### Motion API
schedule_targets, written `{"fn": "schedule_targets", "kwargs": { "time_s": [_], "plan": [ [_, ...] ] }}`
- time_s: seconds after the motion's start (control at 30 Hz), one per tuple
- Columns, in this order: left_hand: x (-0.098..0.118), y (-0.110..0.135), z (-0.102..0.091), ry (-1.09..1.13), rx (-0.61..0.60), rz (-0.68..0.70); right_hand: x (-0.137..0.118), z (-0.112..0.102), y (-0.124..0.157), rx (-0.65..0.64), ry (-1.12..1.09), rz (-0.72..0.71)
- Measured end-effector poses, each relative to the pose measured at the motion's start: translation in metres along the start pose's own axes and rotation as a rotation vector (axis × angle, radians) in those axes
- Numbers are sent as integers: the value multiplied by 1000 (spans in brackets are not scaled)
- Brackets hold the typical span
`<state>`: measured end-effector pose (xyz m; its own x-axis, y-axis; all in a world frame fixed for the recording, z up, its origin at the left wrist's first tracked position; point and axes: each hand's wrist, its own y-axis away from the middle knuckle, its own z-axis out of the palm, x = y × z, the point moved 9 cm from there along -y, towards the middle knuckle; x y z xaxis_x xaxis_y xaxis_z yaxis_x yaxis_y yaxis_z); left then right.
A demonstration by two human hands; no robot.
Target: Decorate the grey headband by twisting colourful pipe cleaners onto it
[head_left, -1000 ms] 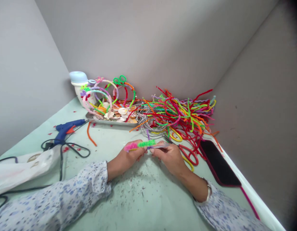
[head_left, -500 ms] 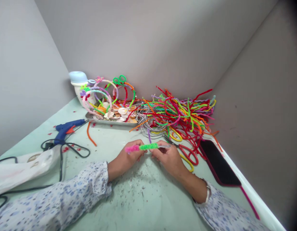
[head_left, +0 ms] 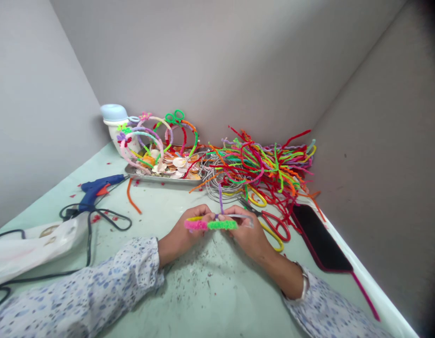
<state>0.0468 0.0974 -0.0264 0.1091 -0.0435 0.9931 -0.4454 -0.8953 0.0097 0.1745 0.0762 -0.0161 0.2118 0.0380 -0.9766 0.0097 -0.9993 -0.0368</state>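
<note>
Between my hands is a headband, its near side wrapped in pink and green pipe cleaner, with a bare greyish stretch at the right and yellow at the left. My left hand pinches its far side from the left. From the other side my right hand grips it, thumb and fingertips close to the left ones. A purple pipe cleaner stands up from where the fingertips meet; its lower end is hidden by the fingers.
Behind lie a metal tray of shells with finished headbands, a white bottle, wire coils and a pipe cleaner heap. Scissors and a phone lie right; a corded blue glue gun and plastic bag left.
The headband has tilted, so its far side and yellow part now show above the pink and green. The purple pipe cleaner stands more upright and shows longer. Both hands stay nearly in place.
</note>
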Motion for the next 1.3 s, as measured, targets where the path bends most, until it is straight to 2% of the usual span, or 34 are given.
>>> {"fn": "schedule_targets", "kwargs": {
  "time_s": [0.2, 0.4, 0.53, 0.83, 1.1, 1.3],
  "plan": [
    [8, 4, 2, 5, 5, -44, -3, -2, 0, 29, 26, -25],
    [5, 3, 4, 22, -1, -26, -3, -5, -1, 54, 63, -26],
    [5, 2, 3, 1, -1, 2, -2, -5, -1, 48, 64, -7],
    [7, 4, 3, 35, 10, -37, -2, -3, 0, 37, 79, -25],
    [7, 2, 3, -2, -1, 30, -6, -4, 2, 60, 156, 32],
    [5, 3, 3, 37, 7, -28, -10, -1, 2, 19, 133, -21]
  ]
}}
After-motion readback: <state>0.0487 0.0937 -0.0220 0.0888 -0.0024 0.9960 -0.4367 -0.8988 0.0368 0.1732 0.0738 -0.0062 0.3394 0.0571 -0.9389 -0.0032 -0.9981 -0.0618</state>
